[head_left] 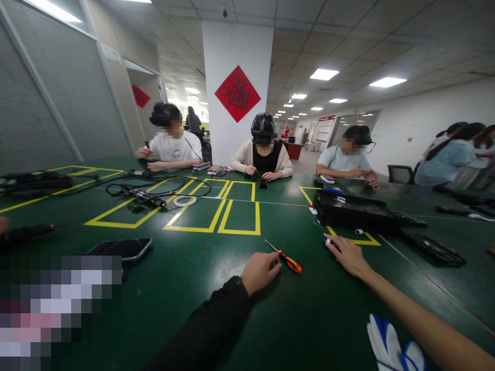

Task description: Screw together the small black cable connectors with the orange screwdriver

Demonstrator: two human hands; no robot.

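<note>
My left hand [260,272], in a black sleeve, rests on the green table [185,309]. Its fingers are loosely bent and slightly apart, with nothing visible in them. Just beyond the fingertips lies a screwdriver [289,261] with an orange and black handle, its thin shaft pointing away to the left. My right hand [350,252], bare-armed, reaches forward on the right. Its fingers close over a small black-and-white object [332,244], partly covered, whose kind I cannot make out. Behind that hand sit stacked black casings [351,208].
White-and-blue gloves [394,345] lie near my right forearm. On the left are a dark phone-like slab [124,249], black cables [143,196] and a white ring [184,201]. Three people sit across the table. Another person's hand [3,225] shows at the left edge.
</note>
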